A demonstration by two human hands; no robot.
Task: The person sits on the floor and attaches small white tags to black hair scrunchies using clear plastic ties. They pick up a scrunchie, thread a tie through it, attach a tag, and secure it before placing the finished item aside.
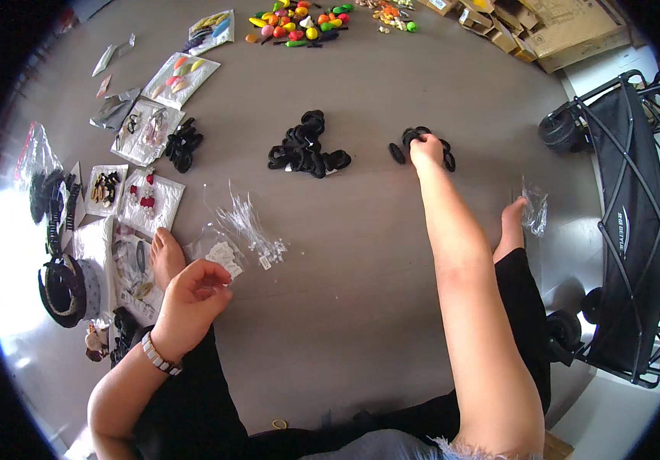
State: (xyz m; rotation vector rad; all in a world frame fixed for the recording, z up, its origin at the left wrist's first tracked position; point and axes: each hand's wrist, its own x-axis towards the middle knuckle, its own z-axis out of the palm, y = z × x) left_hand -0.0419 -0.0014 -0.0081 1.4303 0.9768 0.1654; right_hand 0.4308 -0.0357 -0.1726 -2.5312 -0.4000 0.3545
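My right hand (426, 151) reaches far out over a small pile of black hair ties (449, 159). Its fingers are closed on a black hair tie in that pile, and the fingertips are partly hidden. My left hand (195, 299) hovers above my left foot, fingers curled in toward the thumb; whatever it may hold is too hidden to make out. Just beyond it lie a clear bag with white tags (225, 257) and a bundle of thin white tag strings (251, 226). A larger heap of black hair ties (308, 146) sits left of my right hand.
Packets of hair accessories (153, 201), black headbands (61, 291) and black hair clips (184, 144) spread along the left. Colourful toy fruit (299, 21) lies at the far side, with cardboard boxes (575, 31) far right. A black folding cart (625, 230) and crumpled clear plastic (534, 211) are right.
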